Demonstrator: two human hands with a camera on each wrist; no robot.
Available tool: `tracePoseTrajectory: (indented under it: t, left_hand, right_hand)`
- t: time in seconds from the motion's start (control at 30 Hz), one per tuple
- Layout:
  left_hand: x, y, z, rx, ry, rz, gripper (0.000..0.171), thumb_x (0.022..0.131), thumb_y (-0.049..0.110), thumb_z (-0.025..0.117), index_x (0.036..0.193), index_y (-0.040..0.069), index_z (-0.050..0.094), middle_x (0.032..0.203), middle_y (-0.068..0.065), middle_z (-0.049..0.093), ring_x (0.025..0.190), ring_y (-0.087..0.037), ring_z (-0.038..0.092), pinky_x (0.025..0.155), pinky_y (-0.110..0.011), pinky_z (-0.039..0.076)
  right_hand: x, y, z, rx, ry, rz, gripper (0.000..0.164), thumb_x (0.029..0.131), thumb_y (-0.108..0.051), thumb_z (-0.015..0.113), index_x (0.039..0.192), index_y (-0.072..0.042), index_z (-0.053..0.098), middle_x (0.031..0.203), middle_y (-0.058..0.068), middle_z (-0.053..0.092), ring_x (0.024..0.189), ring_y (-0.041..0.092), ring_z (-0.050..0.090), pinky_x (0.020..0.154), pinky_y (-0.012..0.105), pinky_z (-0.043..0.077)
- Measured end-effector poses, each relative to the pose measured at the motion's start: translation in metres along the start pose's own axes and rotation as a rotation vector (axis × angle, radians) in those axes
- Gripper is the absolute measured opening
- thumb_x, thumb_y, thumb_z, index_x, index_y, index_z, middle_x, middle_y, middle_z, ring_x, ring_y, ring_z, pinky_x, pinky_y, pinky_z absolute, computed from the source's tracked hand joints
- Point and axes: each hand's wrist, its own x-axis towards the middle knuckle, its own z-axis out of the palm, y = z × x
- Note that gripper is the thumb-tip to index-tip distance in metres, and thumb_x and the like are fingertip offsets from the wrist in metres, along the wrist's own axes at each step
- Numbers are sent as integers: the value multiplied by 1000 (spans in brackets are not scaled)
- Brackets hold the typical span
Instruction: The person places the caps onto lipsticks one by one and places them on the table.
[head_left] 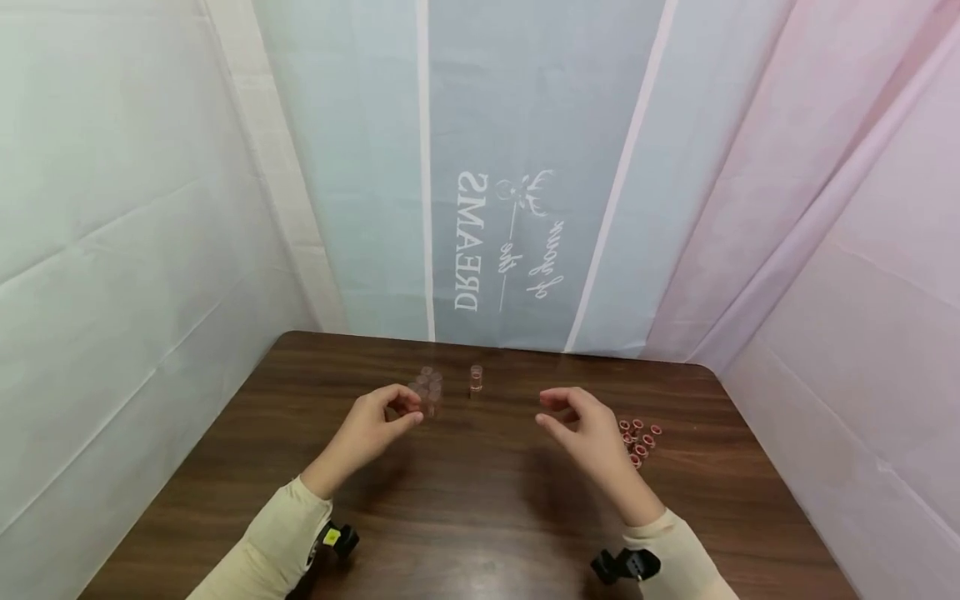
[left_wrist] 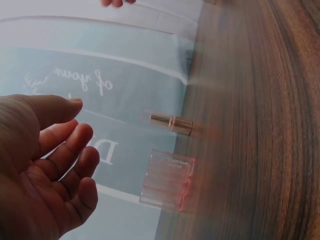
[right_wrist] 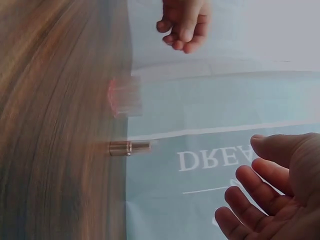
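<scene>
A small gold lipstick tube (head_left: pixel 476 380) (left_wrist: pixel 172 123) (right_wrist: pixel 129 148) stands upright near the back of the brown table, its top part clear. To its left is a tight group of clear caps (head_left: pixel 429 385) (left_wrist: pixel 167 180) (right_wrist: pixel 126 96) with pinkish rims; small lettering shows on one. My left hand (head_left: pixel 375 419) (left_wrist: pixel 55 165) hovers above the table with nothing in it, fingers loosely bent, its fingertips overlapping the caps' edge in the head view. Over on the right, my right hand (head_left: pixel 588 425) (right_wrist: pixel 280 190) is likewise raised and holds nothing, thumb apart from the bent fingers.
Several small red-rimmed round pieces (head_left: pixel 637 442) lie scattered beside the right hand. A blue-grey curtain (head_left: pixel 525 125) with white lettering hangs along the table's back edge, and pale cloth walls (head_left: pixel 135 208) enclose both sides. Each sleeve carries a black wrist device (head_left: pixel 626 567).
</scene>
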Motion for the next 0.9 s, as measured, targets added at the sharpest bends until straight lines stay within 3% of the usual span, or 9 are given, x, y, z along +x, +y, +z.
tracePoseTrajectory:
  t: [0.23,0.53,0.6,0.7,0.9]
  left_hand:
    - [2,0,-4,17,46,6,16,87,27,72,100,22,65,91,9,65,81,-11,60,68,-27,50]
    - [-1,-10,1,34,63,-25,27,87,27,73,107,12,66,95,6,65,86,-11,60,74,-29,51]
    - [3,-13,2,41,60,-41,28,87,27,73,109,12,65,98,4,65,88,-12,61,77,-31,52]
    - [15,-18,0,89,57,-66,31,87,25,73,113,11,63,104,0,64,92,-17,63,80,-36,52]
    - [45,-44,-4,232,15,-123,41,86,24,73,121,8,59,118,-9,62,102,-26,60,86,-43,50]
  right_hand:
    - [-10,3,-14,26,40,13,28,84,-26,76,110,-25,66,106,-10,66,93,15,64,76,30,55]
    - [-10,7,-23,16,20,-11,29,84,-24,76,111,-23,66,108,-9,66,96,14,63,78,28,53]
    - [-10,8,-31,-5,26,-24,30,84,-24,75,112,-23,66,109,-8,66,95,14,63,79,27,53]
    - [-8,10,-46,-20,50,-19,29,84,-23,75,112,-20,67,109,-5,67,92,16,63,76,18,50]
    - [-2,11,-73,-21,100,52,31,86,-15,73,115,-10,66,109,6,68,90,13,61,75,12,46]
